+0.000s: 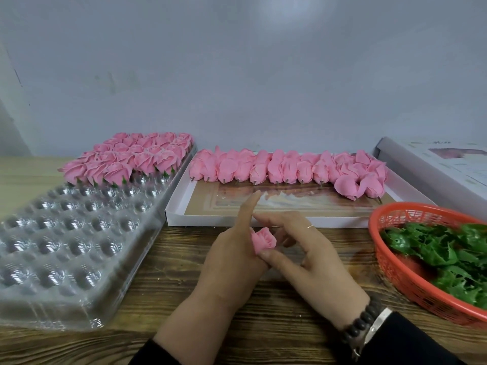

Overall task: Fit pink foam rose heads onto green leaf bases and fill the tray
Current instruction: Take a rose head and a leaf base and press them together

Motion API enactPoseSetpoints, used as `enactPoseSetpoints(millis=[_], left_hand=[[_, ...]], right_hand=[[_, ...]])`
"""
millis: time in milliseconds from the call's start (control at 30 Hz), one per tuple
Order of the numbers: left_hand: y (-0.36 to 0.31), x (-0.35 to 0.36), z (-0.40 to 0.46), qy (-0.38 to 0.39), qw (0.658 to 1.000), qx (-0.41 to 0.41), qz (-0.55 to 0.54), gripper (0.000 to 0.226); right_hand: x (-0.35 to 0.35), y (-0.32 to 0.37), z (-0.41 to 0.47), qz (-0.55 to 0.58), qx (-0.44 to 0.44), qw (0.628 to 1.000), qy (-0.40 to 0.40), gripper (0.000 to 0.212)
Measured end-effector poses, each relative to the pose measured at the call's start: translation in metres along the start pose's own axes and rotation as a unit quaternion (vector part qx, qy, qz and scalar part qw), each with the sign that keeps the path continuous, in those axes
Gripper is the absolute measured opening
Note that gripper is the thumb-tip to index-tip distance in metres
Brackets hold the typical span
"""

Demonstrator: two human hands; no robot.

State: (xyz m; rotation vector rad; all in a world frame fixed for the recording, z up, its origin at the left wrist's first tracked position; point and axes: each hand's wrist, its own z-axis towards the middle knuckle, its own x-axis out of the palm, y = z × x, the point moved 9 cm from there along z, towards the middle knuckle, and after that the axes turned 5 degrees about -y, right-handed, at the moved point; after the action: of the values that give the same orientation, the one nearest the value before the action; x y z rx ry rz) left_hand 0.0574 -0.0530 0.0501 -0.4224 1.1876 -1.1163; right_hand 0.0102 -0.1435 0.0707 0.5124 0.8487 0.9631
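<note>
Presently, item 1: pink foam rose head point(263, 239), held betw. both hands over the wooden worktop point(168, 272), centre frame. Left hand point(232, 248) wraps it from the 9 o'clock side, fingers curled round its lower part, index finger straight and pointing to 12. Right hand point(303, 246) closes in from 3 o'clock, thumb pressed under the bloom at approx. 6, other fingers bent over the top. Both hands gripping the same rose; neither is free.

Key relation: rose's long axis runs roughly 7 to 1 o'clock, petal end up toward the camera, stem end buried in the left palm. Whether a leaf base is already fitted: cannot tell, hidden by fingers.

Item 2: clear plastic tray point(79, 233), at 9 o'clock of the hands, near; far rows filled w. finished roses point(126, 162), near cells vacant. Left hand is the nearer one to it; est. next move goes leftward.

Item 3: white box lid point(218, 219) at 12, row of unfitted rose heads point(287, 167) along its far edge.

Item 4: orange basket point(395, 262) at 3 o'clock, holding green leaf bases point(434, 248); right hand nearer.

Appearance: soft, pale pink, layered petals, slightly squeezed in the grip.
</note>
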Motion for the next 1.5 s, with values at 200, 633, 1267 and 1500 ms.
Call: enactPoseSetpoints(millis=[200, 633, 1267, 1500], left_hand=[[-0.005, 0.006, -0.002, 0.034, 0.999, 0.020, 0.015, 0.093], [0.012, 0.012, -0.001, 0.061, 0.994, -0.041, -0.079, 0.083], [0.010, 0.022, -0.003, 0.112, 0.888, -0.139, -0.424, 0.078], [0.016, 0.012, 0.002, 0.054, 0.919, -0.107, -0.376, 0.037]], right_hand=[[0.003, -0.002, 0.000, -0.003, 0.018, 0.999, 0.034, 0.026], [-0.016, -0.012, 0.002, 0.044, 0.047, 0.997, -0.040, 0.008], [-0.034, -0.030, 0.002, 0.152, 0.113, 0.974, -0.125, 0.020], [-0.037, -0.032, 0.003, 0.182, 0.123, 0.965, -0.141, 0.019]])
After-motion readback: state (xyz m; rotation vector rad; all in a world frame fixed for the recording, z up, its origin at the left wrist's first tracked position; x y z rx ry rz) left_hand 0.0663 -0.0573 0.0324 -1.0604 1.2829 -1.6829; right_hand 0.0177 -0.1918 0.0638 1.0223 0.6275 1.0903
